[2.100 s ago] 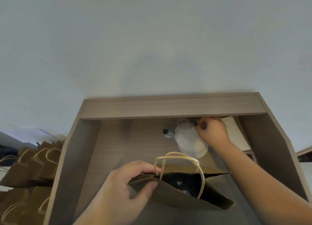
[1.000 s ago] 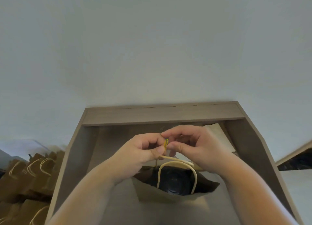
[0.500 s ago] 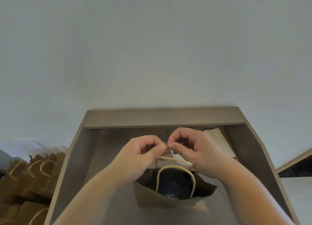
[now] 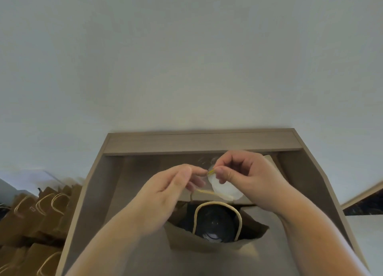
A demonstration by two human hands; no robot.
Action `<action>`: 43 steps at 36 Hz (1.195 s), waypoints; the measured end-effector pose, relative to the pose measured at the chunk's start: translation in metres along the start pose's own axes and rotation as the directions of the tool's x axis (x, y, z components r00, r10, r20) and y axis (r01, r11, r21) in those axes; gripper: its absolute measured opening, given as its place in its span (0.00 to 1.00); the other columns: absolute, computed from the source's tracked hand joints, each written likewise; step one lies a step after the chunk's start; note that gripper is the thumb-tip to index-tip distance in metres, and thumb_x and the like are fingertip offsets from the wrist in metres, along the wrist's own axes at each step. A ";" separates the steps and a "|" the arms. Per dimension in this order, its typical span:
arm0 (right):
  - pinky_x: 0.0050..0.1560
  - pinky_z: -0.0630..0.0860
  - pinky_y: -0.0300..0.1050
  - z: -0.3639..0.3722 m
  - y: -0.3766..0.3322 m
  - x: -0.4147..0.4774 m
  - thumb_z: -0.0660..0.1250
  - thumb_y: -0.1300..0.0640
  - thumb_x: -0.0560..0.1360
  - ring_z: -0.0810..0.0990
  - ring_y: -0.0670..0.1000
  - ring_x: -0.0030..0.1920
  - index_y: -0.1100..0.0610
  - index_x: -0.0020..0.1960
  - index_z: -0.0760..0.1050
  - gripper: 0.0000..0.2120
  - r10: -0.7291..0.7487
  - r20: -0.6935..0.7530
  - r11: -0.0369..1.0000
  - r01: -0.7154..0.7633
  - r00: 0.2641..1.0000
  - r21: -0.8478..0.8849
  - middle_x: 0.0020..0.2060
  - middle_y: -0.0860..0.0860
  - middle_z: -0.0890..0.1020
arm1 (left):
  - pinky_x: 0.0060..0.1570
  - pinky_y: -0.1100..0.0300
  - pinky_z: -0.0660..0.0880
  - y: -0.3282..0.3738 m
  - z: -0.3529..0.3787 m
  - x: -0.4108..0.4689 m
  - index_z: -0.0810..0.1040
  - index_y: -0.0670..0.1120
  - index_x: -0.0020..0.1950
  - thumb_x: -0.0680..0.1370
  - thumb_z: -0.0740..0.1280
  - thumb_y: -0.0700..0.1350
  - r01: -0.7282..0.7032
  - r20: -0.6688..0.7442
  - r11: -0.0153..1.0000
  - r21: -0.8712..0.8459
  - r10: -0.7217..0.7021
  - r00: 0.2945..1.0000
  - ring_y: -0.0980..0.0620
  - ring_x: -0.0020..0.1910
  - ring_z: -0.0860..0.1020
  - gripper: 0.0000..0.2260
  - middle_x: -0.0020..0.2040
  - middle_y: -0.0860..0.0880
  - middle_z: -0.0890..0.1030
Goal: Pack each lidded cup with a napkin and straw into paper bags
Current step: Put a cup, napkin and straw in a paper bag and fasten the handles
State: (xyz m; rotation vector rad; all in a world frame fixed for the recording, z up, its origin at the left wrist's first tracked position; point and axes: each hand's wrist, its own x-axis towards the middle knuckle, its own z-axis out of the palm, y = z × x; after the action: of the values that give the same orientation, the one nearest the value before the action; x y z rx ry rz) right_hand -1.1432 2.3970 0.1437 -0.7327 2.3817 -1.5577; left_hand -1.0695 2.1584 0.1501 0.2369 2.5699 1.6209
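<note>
Fingers (image 4: 224, 173) of the left hand (image 4: 165, 195) and right hand (image 4: 246, 178) pinch a thin yellow strip (image 4: 210, 172) between them, above an open bag (image 4: 207, 242) standing on the bench (image 4: 87, 193). A black-lidded cup (image 4: 215, 219) sits inside the bag. Spare bags (image 4: 41, 209) stand at left.

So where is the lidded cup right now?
Head view, lower centre: the lidded cup sits inside the open paper bag, behind its near handle loop, below the left hand and right hand.
</note>
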 end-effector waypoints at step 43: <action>0.45 0.81 0.39 0.021 -0.046 -0.042 0.65 0.40 0.81 0.81 0.42 0.46 0.41 0.50 0.76 0.06 0.163 0.172 0.757 -0.012 0.972 -0.653 0.44 0.39 0.83 | 0.43 0.54 0.79 -0.003 0.037 -0.015 0.85 0.62 0.47 0.73 0.67 0.65 0.005 -0.061 0.914 0.406 0.021 0.998 0.56 0.44 0.81 0.11 0.45 0.59 0.81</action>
State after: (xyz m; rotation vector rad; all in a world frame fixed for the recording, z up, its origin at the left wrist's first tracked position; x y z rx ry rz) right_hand -1.0850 2.3871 0.1720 -0.8341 2.7243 -0.5265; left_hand -1.0488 2.1871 0.1319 0.2263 2.9358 1.0913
